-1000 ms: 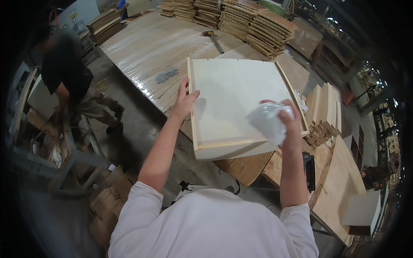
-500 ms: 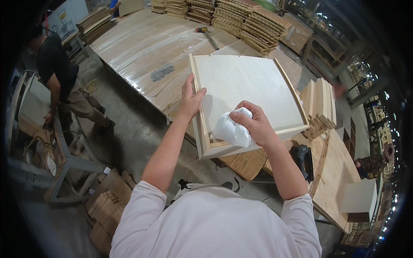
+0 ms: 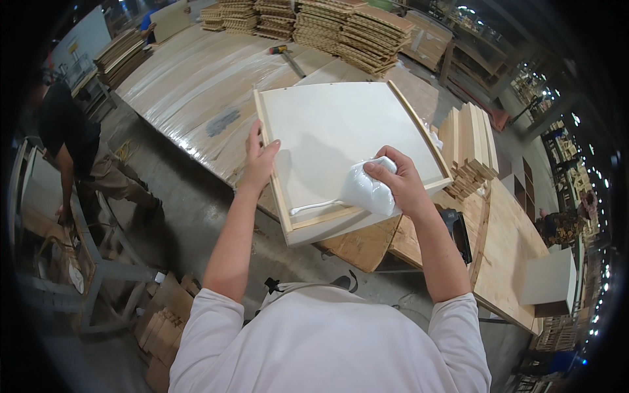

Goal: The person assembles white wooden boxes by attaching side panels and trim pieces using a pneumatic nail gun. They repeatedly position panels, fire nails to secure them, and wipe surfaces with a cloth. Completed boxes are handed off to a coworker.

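Note:
A shallow wooden drawer box (image 3: 341,128), its pale panel edged by raised wooden strips, sits tilted in front of me. My left hand (image 3: 261,160) grips its left side, thumb over the top of the strip. In my right hand (image 3: 403,180) is a squeezed white plastic glue bag (image 3: 367,191), held just over the near edge of the panel. From the bag's lower left a white bead of glue (image 3: 313,207) runs along the inside of the near strip to the near left corner. The bag's tip is partly hidden.
Behind the drawer box is a plastic-covered worktable (image 3: 177,98) with a hammer (image 3: 289,60) and stacked wooden panels (image 3: 314,29). A nail gun (image 3: 457,234), stacked wood strips (image 3: 468,144) and a white box (image 3: 550,280) are at right. A person (image 3: 72,131) works at left.
My right hand has moved the glue bag rightward along the near edge. A white bead of glue now shows behind it. The view has shifted slightly; my left hand keeps its grip.

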`<state>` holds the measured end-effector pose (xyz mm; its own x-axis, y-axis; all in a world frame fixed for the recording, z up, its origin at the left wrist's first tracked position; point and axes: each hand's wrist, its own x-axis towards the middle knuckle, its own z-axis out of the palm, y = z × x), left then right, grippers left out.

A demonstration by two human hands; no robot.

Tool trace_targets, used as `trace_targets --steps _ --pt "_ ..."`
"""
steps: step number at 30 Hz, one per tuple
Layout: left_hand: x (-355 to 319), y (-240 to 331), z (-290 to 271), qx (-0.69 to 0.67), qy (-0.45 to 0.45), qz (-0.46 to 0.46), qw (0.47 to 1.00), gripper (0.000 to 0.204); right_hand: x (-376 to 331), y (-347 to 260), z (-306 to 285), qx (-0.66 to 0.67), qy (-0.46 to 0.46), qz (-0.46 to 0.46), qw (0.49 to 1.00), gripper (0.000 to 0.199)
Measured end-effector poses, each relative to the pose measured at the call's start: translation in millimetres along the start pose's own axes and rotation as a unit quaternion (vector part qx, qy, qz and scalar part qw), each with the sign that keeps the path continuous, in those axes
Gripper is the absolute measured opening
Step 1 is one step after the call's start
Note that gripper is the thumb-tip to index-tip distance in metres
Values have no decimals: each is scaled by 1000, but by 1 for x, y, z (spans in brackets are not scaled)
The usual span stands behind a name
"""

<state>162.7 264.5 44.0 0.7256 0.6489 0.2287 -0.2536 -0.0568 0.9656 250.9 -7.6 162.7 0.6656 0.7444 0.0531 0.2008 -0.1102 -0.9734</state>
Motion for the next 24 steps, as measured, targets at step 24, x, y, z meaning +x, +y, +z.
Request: trace_targets --steps 24 --pt "-8 20 4 -59 -10 -12 998 60 -20 37 -209 -82 205 -16 975 18"
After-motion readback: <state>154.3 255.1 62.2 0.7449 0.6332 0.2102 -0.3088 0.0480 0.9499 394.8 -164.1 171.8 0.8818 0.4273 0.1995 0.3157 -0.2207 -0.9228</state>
